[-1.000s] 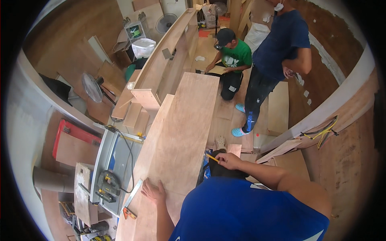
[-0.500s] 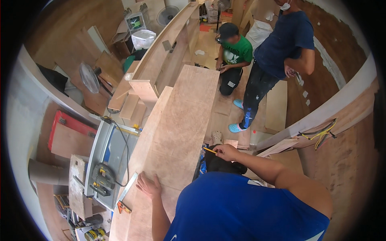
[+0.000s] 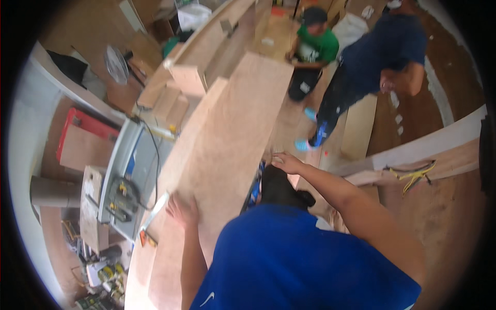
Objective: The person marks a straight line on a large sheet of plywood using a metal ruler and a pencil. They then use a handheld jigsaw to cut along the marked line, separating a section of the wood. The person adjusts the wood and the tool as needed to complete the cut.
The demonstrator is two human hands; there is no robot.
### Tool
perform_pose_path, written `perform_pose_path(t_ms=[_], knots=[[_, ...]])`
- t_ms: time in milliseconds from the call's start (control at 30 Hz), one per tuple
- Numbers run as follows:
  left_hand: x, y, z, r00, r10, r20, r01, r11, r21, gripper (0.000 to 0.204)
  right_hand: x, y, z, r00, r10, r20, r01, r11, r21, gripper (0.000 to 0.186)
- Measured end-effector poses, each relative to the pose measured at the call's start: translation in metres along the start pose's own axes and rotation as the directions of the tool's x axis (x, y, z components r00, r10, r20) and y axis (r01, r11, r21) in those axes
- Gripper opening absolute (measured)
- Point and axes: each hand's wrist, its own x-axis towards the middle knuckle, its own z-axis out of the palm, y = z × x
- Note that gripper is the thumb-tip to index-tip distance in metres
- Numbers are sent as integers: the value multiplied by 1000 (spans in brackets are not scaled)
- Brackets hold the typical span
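Note:
My left hand (image 3: 182, 211) lies on a long plywood panel (image 3: 232, 134), fingers spread and open. Beside its fingertips is a combination square, its metal blade (image 3: 156, 209) slanting down to an orange head (image 3: 148, 238). At the panel's right edge is my right hand (image 3: 287, 163), arm stretched forward. Its fingers look curled together, but blur hides what they hold; no pencil shows clearly now.
A table saw (image 3: 135, 170) with a black power tool (image 3: 123, 199) on it stands left of the panel. Ahead, a person in green (image 3: 315, 46) crouches, and another in dark blue (image 3: 382, 51) stands. A long wooden frame (image 3: 212, 46) runs beyond; yellow wires (image 3: 413, 175) hang at right.
The view has shifted, and the near end of the panel shows more. My right hand has moved forward along the panel's edge; the yellow pencil seen in it before no longer shows. My left hand stays by the square.

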Motion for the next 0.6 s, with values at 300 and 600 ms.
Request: perform_pose_path(t_ms=[300, 600], knots=[[-4, -7, -6, 998, 60, 4, -60, 998, -14, 68, -33, 16, 104, 982, 140, 129, -141, 990, -1, 66], [-2, -10, 1, 994, 95, -48, -95, 995, 5, 65, -152, 115, 125, 870, 493, -15, -411, 740, 532, 49]])
